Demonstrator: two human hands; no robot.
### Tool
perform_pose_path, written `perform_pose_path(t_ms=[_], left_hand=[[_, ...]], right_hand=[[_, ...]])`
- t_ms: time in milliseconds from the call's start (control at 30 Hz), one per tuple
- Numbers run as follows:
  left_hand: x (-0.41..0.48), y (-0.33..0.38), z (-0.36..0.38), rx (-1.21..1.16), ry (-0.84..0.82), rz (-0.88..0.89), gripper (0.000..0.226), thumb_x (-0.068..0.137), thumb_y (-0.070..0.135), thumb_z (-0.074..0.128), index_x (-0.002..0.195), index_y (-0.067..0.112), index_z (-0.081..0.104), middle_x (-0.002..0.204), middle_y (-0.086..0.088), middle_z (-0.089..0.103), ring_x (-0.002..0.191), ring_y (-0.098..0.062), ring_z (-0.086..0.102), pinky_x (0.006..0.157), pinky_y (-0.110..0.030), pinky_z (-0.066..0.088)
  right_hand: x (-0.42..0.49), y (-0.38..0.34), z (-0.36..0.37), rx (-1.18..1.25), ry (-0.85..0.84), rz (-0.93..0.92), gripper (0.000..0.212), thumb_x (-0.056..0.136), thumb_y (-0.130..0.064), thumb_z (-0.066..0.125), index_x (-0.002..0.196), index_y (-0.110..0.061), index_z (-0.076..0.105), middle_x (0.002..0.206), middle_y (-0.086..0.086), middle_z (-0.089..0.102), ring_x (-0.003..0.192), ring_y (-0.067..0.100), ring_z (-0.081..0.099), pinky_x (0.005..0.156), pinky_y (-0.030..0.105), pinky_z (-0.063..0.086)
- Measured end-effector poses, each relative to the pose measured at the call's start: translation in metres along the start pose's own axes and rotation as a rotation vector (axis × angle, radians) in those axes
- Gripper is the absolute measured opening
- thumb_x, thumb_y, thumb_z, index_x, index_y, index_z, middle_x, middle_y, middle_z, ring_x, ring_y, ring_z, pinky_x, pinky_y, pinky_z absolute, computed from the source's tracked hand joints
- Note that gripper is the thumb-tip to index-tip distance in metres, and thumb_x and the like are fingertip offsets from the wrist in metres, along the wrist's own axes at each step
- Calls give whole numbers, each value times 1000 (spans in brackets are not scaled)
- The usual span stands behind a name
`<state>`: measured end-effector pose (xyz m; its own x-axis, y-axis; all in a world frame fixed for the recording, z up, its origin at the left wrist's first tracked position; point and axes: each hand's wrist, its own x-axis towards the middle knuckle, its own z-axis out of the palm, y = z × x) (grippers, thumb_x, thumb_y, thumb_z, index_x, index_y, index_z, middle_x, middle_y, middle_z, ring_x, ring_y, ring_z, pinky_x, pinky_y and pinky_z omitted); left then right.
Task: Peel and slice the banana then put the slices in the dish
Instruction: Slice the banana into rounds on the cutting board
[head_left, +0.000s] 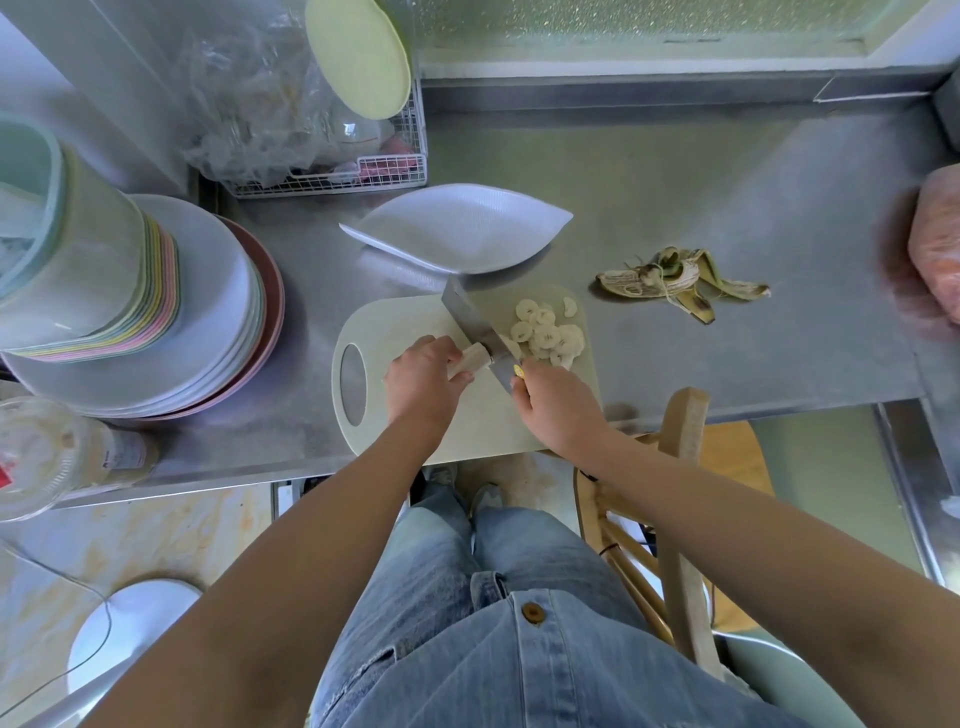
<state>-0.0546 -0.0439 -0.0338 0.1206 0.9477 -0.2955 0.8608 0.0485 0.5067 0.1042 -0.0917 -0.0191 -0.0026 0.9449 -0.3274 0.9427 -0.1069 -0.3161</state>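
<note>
Slicing is the step in hand, and it looks nearly done. The left hand (423, 374) curls its fingers (451, 358) round a short, pale, peeled banana stub (471, 360) and holds it down on the pale green plastic chopping board (410, 322), which lies at the near edge of the grey metal desk (727, 182). The right hand (556, 405) wraps its fingers round the handle of a broad steel knife (470, 317). The handle itself is hidden under the hand. The blade stands across the stub's cut end.

A loose heap of round cream banana slices (545, 335) lies on the board just right of the blade. A few more cuts should finish the stub. Each needs the holding fingers to draw back, since little banana is left between them and the blade.

After that the slices must go into the white leaf-shaped dish (457, 228), which is empty and touches the board's far edge. The knife tip points towards it, so scraping the slices over looks easy.

The blackened yellow banana peel (675, 283) lies apart, towards the right edge. A stack of pastel plates (218, 312) fills the left edge. A white wire rack (332, 176) with crumpled plastic bags stands at the far left corner. A wooden chair (683, 431) stands close to the right forearm and could crowd that elbow.
</note>
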Motion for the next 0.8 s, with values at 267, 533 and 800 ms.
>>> perform_pose_path(t_ms=[267,533,800], left_hand=[[-1,1,-3,1,7,13,22,84,30,70,103,19,68,105,0,65,90,-25,61,71,-30,43],[0,0,-2,17,-1,8,22,84,31,70,102,19,68,106,0,65,90,-26,61,69,-27,41],[0,0,-2,-3,1,9,21,84,30,70,101,19,68,104,0,65,89,-25,61,70,-29,42]], right_hand=[[0,1,-12,19,98,-12,22,98,-25,40,80,-12,41,62,6,45,56,23,43,54,30,28],[-2,0,-18,21,63,-23,26,98,-25,40,77,-12,37,55,-3,31,54,21,40,45,25,17],[3,-4,-12,4,7,-8,21,99,-23,36,82,-11,38,58,-3,32,58,21,40,48,27,22]])
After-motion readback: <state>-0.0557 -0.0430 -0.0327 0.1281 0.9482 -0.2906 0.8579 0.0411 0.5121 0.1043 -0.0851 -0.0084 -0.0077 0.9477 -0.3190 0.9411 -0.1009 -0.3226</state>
